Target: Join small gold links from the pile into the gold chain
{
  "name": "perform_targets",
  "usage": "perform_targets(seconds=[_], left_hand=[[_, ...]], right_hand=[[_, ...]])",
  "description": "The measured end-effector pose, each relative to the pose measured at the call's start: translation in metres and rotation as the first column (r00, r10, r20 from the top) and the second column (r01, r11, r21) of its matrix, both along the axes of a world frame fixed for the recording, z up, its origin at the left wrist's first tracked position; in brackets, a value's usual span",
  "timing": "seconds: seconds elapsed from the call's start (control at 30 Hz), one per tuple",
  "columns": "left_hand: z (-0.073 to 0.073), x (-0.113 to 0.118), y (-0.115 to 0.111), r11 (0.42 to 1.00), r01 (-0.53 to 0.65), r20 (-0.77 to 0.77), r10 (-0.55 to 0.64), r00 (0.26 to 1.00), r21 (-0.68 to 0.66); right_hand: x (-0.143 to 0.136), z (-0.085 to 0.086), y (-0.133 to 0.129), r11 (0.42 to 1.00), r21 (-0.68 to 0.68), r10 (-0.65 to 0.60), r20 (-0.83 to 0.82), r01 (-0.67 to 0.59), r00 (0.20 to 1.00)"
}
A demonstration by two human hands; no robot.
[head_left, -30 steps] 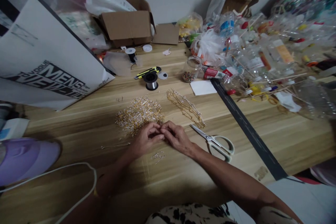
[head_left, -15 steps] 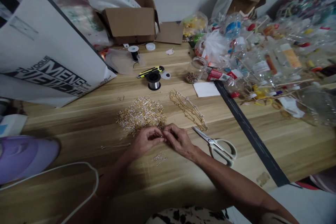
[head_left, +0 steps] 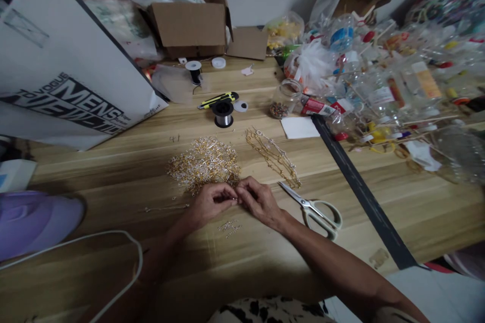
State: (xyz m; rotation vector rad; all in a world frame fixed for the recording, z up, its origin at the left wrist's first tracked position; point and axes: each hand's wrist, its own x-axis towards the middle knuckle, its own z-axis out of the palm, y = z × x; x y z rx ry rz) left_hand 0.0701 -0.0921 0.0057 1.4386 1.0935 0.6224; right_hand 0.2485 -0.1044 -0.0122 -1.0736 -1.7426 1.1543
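Note:
My left hand (head_left: 212, 203) and my right hand (head_left: 259, 201) meet fingertip to fingertip over the wooden table, both closed in a pinch. Whatever lies between the fingers is too small to name. Just beyond them spreads a heap of gold and silver bead-like pieces (head_left: 204, 164). A few short silver chain pieces (head_left: 230, 227) lie on the near side of the hands. To the right of the heap are gold and silver chains (head_left: 273, 156). Scissors (head_left: 314, 209) with pale handles rest beside my right wrist, blades pointing to the heap.
Behind the heap stand a spool of silver wire (head_left: 223, 115), a yellow cutter knife (head_left: 219, 100) and a jar of beads (head_left: 284, 100). Plastic bottles (head_left: 382, 86) crowd the right. On the left are a white box (head_left: 71, 70), a purple appliance (head_left: 38, 222) and its cord (head_left: 129, 234).
The hands keep almost the same pinching pose, with only slight finger movement. The view has shifted a little; the objects on the table stay in place.

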Motion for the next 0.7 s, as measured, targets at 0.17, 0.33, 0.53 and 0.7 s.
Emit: perform_targets(seconds=[0.17, 0.33, 0.53, 0.7], left_hand=[[-0.0019, -0.0013, -0.0013, 0.999, -0.002, 0.018, 0.003, 1.0, -0.037], [-0.0047, -0.0015, -0.0009, 1.0, 0.013, 0.007, -0.013, 1.0, 0.008], [-0.0087, -0.001, -0.0012, 1.0, 0.008, 0.008, -0.008, 1.0, -0.005], [-0.0055, -0.0046, 0.0012, 0.997, 0.057, 0.011, -0.056, 0.998, -0.051]], right_hand=[[0.0008, 0.0006, 0.0, 1.0, 0.021, 0.009, -0.003, -0.009, 1.0], [0.0004, 0.0, -0.0003, 0.998, 0.056, 0.009, 0.006, -0.01, 1.0], [-0.0004, -0.0021, -0.0003, 0.999, 0.035, -0.004, -0.003, 0.004, 1.0], [0.0001, -0.0036, -0.0003, 1.0, 0.004, -0.014, -0.004, 0.014, 1.0]])
